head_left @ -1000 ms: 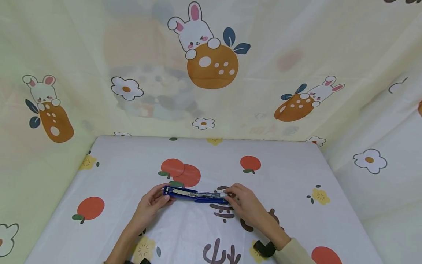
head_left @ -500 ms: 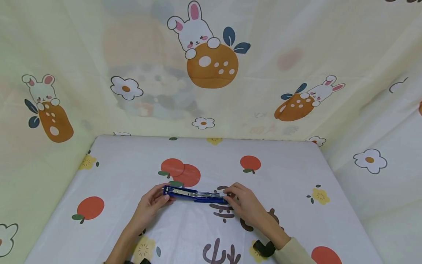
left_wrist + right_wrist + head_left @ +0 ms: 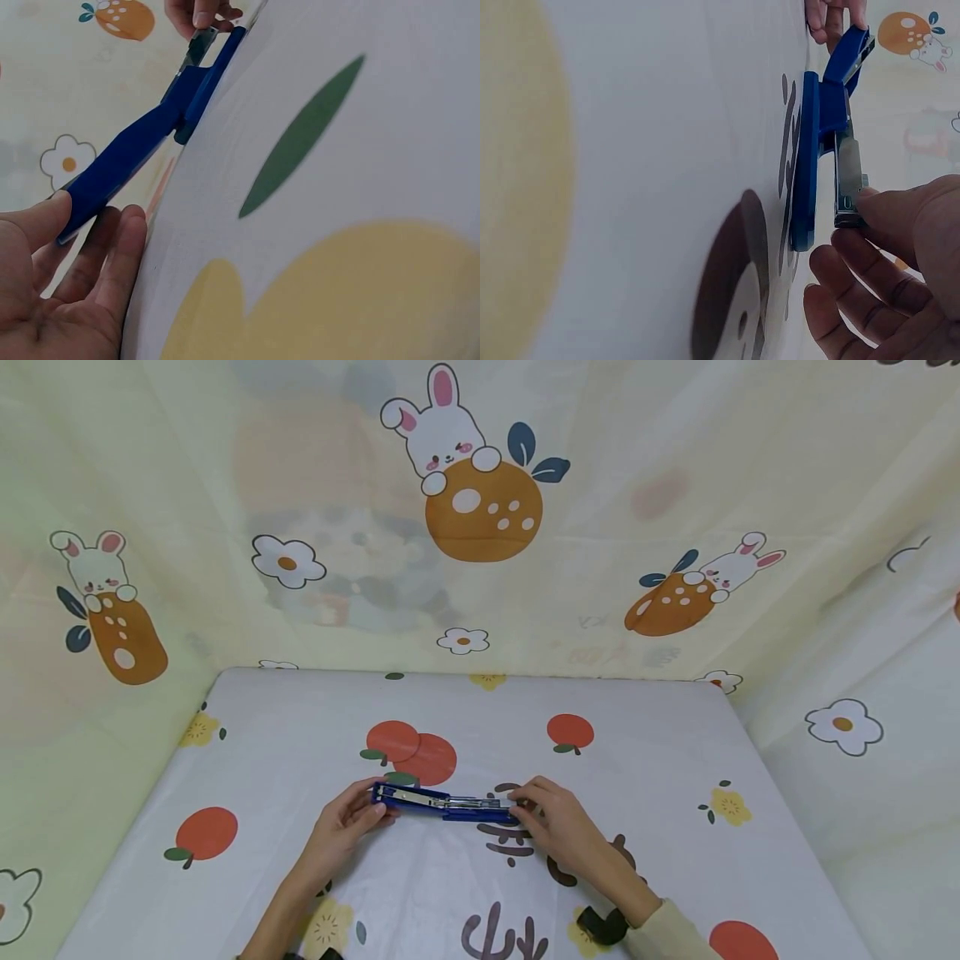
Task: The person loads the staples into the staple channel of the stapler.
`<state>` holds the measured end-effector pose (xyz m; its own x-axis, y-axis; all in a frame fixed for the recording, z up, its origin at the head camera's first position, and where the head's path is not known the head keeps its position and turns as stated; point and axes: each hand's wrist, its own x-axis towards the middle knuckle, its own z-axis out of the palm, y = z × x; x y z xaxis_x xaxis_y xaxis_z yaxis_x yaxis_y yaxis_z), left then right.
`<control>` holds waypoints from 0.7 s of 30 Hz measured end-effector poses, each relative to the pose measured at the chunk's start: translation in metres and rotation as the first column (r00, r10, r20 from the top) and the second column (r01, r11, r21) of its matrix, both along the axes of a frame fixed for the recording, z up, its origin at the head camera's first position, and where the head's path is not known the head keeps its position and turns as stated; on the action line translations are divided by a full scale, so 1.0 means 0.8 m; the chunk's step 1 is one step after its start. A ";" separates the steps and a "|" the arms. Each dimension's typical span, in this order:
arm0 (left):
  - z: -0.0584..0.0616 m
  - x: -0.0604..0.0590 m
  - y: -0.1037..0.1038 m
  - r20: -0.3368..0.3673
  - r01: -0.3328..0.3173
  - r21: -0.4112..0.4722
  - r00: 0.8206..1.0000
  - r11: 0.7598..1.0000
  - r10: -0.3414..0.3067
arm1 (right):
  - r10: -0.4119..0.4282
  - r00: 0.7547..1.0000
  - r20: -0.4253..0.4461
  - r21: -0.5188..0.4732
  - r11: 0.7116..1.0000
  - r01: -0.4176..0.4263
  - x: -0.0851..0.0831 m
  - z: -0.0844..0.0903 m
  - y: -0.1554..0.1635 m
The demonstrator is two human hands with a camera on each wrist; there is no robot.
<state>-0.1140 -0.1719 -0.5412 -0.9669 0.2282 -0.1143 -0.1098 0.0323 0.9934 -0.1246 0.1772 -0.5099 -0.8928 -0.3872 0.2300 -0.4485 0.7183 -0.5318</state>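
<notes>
A blue stapler (image 3: 446, 804) lies swung open along the table, left to right. My left hand (image 3: 375, 812) pinches its left end, with the thumb on the raised blue cover (image 3: 127, 157) and the fingers (image 3: 124, 240) under it. My right hand (image 3: 519, 807) pinches the right end. In the right wrist view the thumb and a finger grip the tip of the metal staple channel (image 3: 847, 169), which stands off the blue base (image 3: 806, 150). The left hand (image 3: 836, 15) shows at the far end there.
The table wears a white cloth (image 3: 645, 760) printed with oranges, flowers and cactus shapes. Cream curtains with rabbits (image 3: 465, 510) close in the back and both sides. A black wrist strap (image 3: 600, 928) sits at my right sleeve.
</notes>
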 end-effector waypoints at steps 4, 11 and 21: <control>0.000 0.000 0.000 0.002 -0.002 0.001 1.000 1.000 0.002 | 0.006 1.000 0.009 -0.005 1.000 -0.006 0.000 0.001 0.001; 0.000 0.000 -0.001 -0.005 0.002 0.003 1.000 1.000 -0.002 | 0.029 0.999 0.026 -0.022 0.999 -0.028 -0.001 0.004 0.002; -0.001 0.000 -0.001 -0.007 0.009 0.009 1.000 1.000 -0.009 | 0.013 0.995 0.098 -0.080 0.997 -0.005 -0.001 -0.002 0.005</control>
<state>-0.1142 -0.1728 -0.5417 -0.9656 0.2378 -0.1053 -0.1025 0.0241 0.9944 -0.1253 0.1814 -0.5113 -0.9091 -0.3796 0.1717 -0.3978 0.6681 -0.6289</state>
